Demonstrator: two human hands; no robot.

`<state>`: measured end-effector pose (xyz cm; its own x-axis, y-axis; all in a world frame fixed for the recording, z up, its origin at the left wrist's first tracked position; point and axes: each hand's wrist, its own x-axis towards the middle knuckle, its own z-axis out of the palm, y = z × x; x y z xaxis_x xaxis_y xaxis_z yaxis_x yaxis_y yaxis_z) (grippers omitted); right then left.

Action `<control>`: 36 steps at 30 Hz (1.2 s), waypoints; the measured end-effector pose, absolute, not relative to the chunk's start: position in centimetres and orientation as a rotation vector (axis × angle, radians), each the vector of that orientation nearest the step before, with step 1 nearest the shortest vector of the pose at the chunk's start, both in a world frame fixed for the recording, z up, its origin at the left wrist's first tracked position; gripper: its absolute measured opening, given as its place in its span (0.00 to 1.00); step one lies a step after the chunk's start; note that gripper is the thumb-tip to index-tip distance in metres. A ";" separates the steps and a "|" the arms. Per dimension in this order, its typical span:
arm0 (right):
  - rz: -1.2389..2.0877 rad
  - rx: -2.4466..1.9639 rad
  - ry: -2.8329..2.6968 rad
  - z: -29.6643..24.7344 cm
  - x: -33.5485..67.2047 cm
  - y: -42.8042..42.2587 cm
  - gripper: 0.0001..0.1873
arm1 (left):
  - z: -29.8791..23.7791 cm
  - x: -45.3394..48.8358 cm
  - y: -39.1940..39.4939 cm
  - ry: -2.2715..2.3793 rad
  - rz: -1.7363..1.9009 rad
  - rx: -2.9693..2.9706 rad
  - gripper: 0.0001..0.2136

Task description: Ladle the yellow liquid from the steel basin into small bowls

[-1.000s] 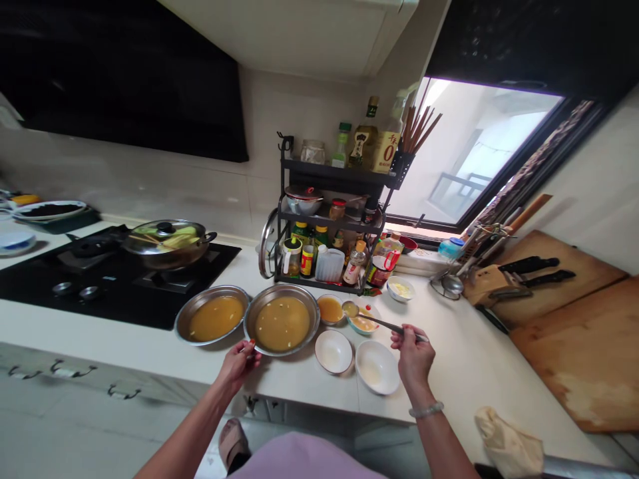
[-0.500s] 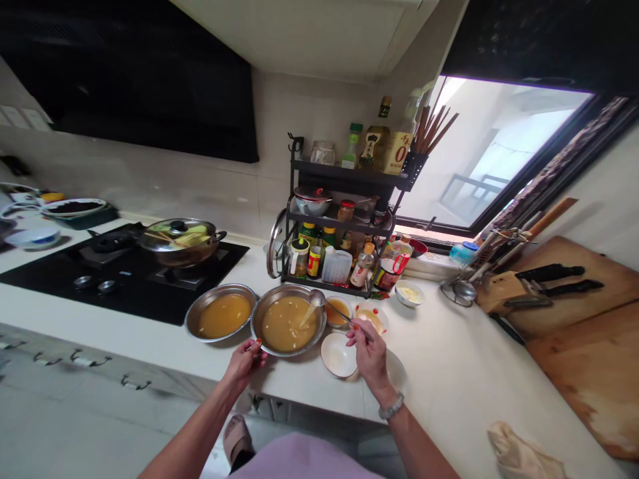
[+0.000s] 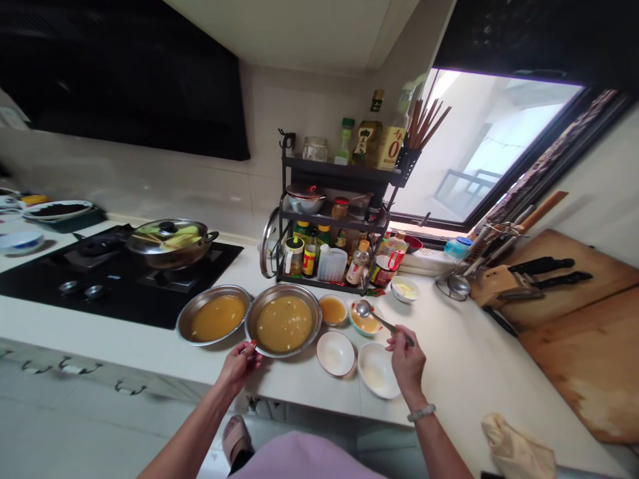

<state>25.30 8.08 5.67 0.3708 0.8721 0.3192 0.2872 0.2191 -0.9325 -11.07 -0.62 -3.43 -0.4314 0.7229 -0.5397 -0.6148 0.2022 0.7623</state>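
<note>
My right hand [image 3: 407, 359] is closed around the handle of a metal spoon [image 3: 364, 309], whose bowl hangs over a small bowl of orange-brown liquid [image 3: 363, 324]. With fingers and thumb, my left hand [image 3: 242, 362] grips the near rim of a round metal pan [image 3: 320, 319] holding cloudy brownish liquid with pale bits. To its left stands a second metal pan [image 3: 180, 326] of more orange liquid. Another small bowl of orange liquid [image 3: 333, 310] sits right of the gripped pan. Nearer me are two white bowls, one round [image 3: 336, 354] and one larger [image 3: 379, 372], with slight residue inside.
A lidded wok [image 3: 170, 246] stands on the black stove [image 3: 134, 293] at left. Behind the pans, a black rack [image 3: 344, 169] holds bottles and jars. A small bowl with pale pieces [image 3: 405, 289], a knife block [image 3: 499, 286], cutting boards [image 3: 574, 386] and a beige cloth [image 3: 516, 446] are at right.
My right hand has carried the spoon rightward, from pouring liquid into the metal pan to above the small bowl. My left hand stays at the pan's rim. The view has shifted slightly.
</note>
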 end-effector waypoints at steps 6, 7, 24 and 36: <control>0.644 -1.399 -1.112 3.9 27.0 7.7 0.25 | -3.9 -11.2 -0.6 1.359 1.506 0.123 0.10; 0.645 -1.397 -1.088 3.5 27.1 7.8 0.24 | -4.0 -11.3 -0.6 1.353 1.509 0.127 0.11; 0.689 -1.295 -0.776 4.2 28.6 9.4 0.17 | -4.1 -11.2 -0.6 1.333 1.507 0.138 0.11; 0.811 -1.209 -0.832 7.7 24.9 9.1 0.17 | -4.3 -11.2 -0.6 1.343 1.508 0.116 0.12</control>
